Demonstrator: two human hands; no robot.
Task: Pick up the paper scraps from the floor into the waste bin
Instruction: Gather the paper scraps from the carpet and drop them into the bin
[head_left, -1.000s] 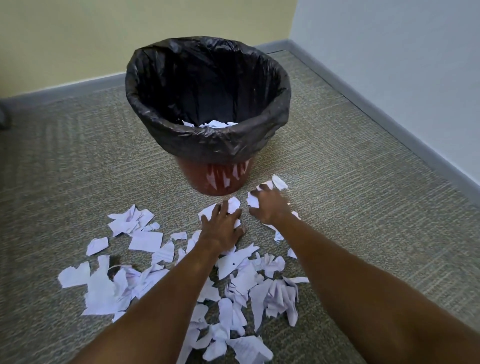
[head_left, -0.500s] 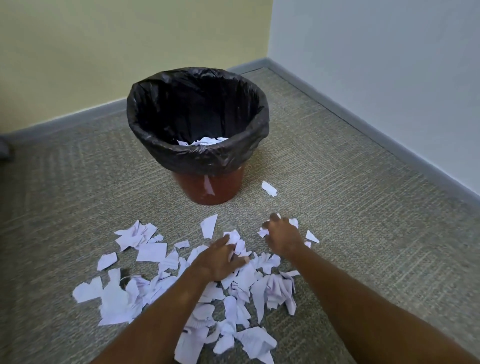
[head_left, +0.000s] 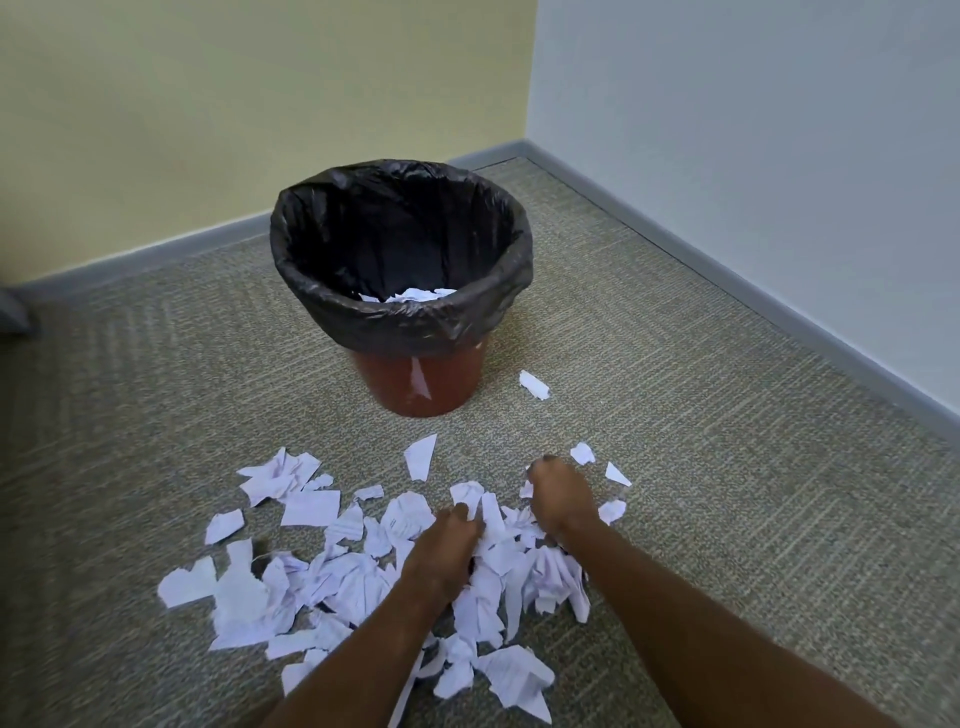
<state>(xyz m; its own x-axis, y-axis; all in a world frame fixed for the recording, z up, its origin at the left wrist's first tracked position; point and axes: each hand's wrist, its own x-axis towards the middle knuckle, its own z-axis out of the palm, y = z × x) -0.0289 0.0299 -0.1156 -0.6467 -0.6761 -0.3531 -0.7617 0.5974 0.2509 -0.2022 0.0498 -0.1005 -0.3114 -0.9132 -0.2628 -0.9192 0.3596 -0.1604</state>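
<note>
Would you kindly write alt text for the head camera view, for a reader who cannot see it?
A person's left hand and right hand dig curled fingers into torn white paper scraps strewn on grey carpet. Just beyond stands a red waste bin with a black liner, some scraps already inside.

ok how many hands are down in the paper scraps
2. The left hand is in the middle of the paper scraps, fingers curled into them; the right hand is at the pile's right edge.
</note>
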